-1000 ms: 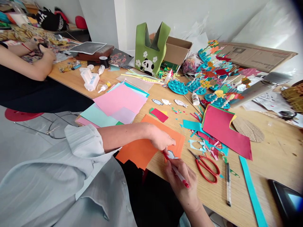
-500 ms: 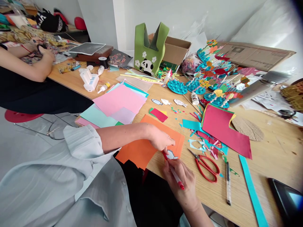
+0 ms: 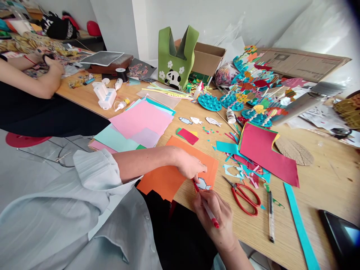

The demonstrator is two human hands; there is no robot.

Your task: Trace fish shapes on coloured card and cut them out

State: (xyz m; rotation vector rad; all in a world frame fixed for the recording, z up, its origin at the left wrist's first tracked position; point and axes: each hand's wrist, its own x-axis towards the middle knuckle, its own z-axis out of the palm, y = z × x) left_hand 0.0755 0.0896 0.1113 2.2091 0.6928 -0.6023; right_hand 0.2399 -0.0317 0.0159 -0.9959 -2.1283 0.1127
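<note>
Orange paper lies at the table's near edge. On its right part rests a small pale-blue fish cutout. My left hand lies over the paper with its fingers apart, fingertips at the fish's left and upper side. A red pen is gripped in my right hand, its tip beside the fish's left end, close to my left fingertips. Red-handled scissors lie to the right of my right hand. Farther back on the table are three fish cutouts.
Dark red paper covers paper scraps on the right, near a black pen and a blue strip. Pink paper lies left. Behind stand a green bag and glue bottles. Another person's arms are at far left.
The camera view has shifted very slightly. The pen tip and my right hand have barely moved beside the fish; my left hand stays in place.
</note>
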